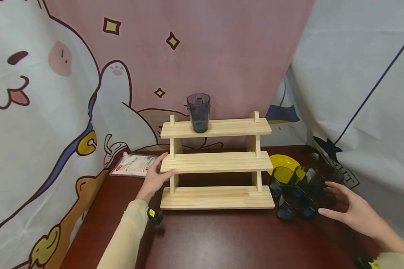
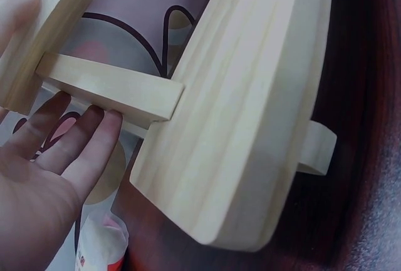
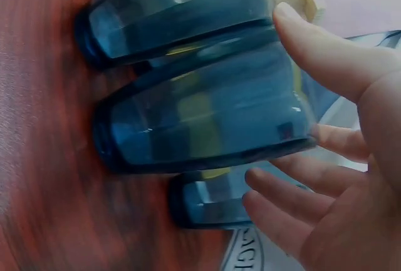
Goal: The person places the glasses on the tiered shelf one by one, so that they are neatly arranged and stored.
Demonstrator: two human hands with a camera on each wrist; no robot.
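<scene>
A three-tier wooden display shelf [image 1: 215, 162] stands on the table. My left hand [image 1: 155, 179] grips the left end of its middle tier. In the left wrist view the thumb lies on a board and the fingers [image 2: 94, 152] curl behind the upright. On the top tier, left of centre, a dark tinted glass [image 1: 199, 116] stands upright. Several similar glasses [image 1: 293, 201] cluster right of the shelf. My right hand [image 1: 357, 211] is spread at their right side. In the right wrist view its thumb and fingers flank the rim of a blue-tinted glass [image 3: 207, 114]; firm contact is unclear.
Behind the glasses lies a yellow plate [image 1: 284, 162]. A white printed packet [image 1: 134, 165] rests on the dark red table [image 1: 202, 239] at the back left. Printed cloth [image 1: 235, 56] hangs close behind the shelf and along both sides.
</scene>
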